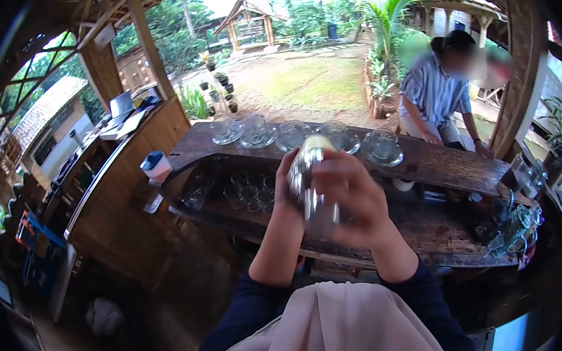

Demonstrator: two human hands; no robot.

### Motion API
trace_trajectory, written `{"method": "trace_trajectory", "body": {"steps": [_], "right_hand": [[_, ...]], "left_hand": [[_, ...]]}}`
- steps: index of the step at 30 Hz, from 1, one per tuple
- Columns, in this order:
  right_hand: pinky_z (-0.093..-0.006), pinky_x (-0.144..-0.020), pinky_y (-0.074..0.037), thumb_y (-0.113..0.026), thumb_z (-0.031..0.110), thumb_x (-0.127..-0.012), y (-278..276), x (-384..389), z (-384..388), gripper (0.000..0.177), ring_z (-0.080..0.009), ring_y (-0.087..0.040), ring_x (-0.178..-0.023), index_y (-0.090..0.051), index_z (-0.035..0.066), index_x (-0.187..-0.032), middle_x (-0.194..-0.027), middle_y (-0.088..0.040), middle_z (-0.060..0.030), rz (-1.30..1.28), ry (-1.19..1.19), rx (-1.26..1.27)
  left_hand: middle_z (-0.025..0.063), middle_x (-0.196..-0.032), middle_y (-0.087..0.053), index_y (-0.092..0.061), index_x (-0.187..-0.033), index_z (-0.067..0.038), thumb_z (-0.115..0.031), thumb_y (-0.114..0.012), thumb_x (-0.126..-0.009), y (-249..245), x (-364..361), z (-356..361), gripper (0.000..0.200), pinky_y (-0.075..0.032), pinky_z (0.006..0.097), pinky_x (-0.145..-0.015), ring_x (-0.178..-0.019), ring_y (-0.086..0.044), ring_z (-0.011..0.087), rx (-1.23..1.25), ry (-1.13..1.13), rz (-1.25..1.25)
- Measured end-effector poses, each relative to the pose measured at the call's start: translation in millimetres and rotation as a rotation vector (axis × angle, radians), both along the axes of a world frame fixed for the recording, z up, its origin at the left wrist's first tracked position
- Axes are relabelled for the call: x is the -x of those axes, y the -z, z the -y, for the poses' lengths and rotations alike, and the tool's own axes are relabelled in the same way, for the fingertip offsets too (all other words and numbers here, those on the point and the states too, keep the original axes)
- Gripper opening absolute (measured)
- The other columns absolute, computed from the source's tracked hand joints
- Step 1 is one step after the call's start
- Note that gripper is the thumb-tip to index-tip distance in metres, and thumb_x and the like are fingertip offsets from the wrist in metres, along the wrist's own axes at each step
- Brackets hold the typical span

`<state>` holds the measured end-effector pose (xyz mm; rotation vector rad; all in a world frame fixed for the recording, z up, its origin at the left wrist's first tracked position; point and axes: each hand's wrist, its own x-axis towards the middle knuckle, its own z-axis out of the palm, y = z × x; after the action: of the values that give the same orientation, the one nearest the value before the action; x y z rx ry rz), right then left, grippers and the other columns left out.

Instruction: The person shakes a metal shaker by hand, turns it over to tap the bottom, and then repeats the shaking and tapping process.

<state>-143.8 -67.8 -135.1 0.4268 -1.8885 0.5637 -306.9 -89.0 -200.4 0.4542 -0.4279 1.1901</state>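
- Glass-like vessel, blurred: your left hand and right hand wrapped round it.
- Glassware: on desk, beyond your hands.
- Step, seemingly: two-handed handling; calls for steady grip.

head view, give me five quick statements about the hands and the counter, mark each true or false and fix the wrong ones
1. The left hand and right hand are both on the shiny vessel. True.
2. The vessel's pale top points toward the wearer's chest. False: it points away, toward the garden.
3. Clear glassware stands in a row along the counter's far ledge. True.
4. The blue-lidded container is at the counter's right end. False: it is at the left end.
5. The person across the counter wears a plain red shirt. False: the shirt is striped.
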Motion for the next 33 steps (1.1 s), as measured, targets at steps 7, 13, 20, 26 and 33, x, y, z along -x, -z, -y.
{"method": "trace_trajectory", "body": {"steps": [7, 13, 20, 26, 33], "right_hand": [[-0.0478, -0.095, -0.033, -0.068, 0.025, -0.074, 64.0, -42.8, -15.5, 0.039, -0.0230, -0.052, -0.106, -0.059, 0.015, -0.111, -0.118, -0.055, -0.0062, -0.586, 0.044, -0.569], [-0.0429, -0.092, -0.039, -0.071, 0.030, -0.070, -0.3, -78.7, -49.7, 0.038, -0.0293, -0.053, -0.109, -0.063, 0.013, -0.103, -0.116, -0.056, -0.0128, -0.102, 0.438, 0.201], [-0.0372, -0.089, -0.042, -0.064, 0.035, -0.078, -33.2, -157.1, 6.5, 0.037, -0.0231, -0.057, -0.103, -0.060, 0.009, -0.104, -0.109, -0.060, -0.0099, -0.566, 0.499, -0.689], [-0.0360, -0.078, -0.049, -0.069, 0.027, -0.074, -43.1, -223.0, -70.8, 0.051, -0.0298, -0.059, -0.098, -0.052, 0.003, -0.116, -0.112, -0.057, -0.0166, -0.297, 0.847, -0.135], [-0.0403, -0.089, -0.045, -0.074, 0.021, -0.069, -55.4, -282.1, 2.8, 0.043, -0.0263, -0.058, -0.103, -0.061, 0.008, -0.108, -0.112, -0.058, -0.0142, -0.045, 1.126, -0.574]], "left_hand": [[0.0234, -0.117, -0.051, -0.039, -0.129, -0.003, -0.046, -0.044, -0.090, -31.1, -83.3, 4.4, 0.058, -0.051, 0.0414, -0.084, -0.102, -0.058, 0.0311, -0.193, -0.554, -0.252], [0.0180, -0.109, -0.059, -0.049, -0.119, -0.004, -0.034, -0.035, -0.093, -31.7, -101.9, -89.8, 0.042, -0.054, 0.0417, -0.079, -0.092, -0.063, 0.0288, 0.321, -0.296, -0.157], [0.0164, -0.124, -0.050, -0.031, -0.135, -0.014, -0.034, -0.047, -0.092, -72.8, -188.7, -62.2, 0.050, -0.049, 0.0426, -0.088, -0.106, -0.057, 0.0262, -0.662, -0.432, -0.290], [0.0161, -0.122, -0.050, -0.046, -0.121, -0.005, -0.039, -0.036, -0.090, -71.0, -255.4, -211.3, 0.048, -0.041, 0.0476, -0.093, -0.108, -0.053, 0.0286, -0.047, 0.723, -0.044], [0.0120, -0.103, -0.061, -0.049, -0.117, -0.005, -0.041, -0.049, -0.089, -131.5, -310.1, -80.9, 0.046, -0.052, 0.0358, -0.079, -0.088, -0.063, 0.0227, -0.332, 0.049, -0.211]]}}
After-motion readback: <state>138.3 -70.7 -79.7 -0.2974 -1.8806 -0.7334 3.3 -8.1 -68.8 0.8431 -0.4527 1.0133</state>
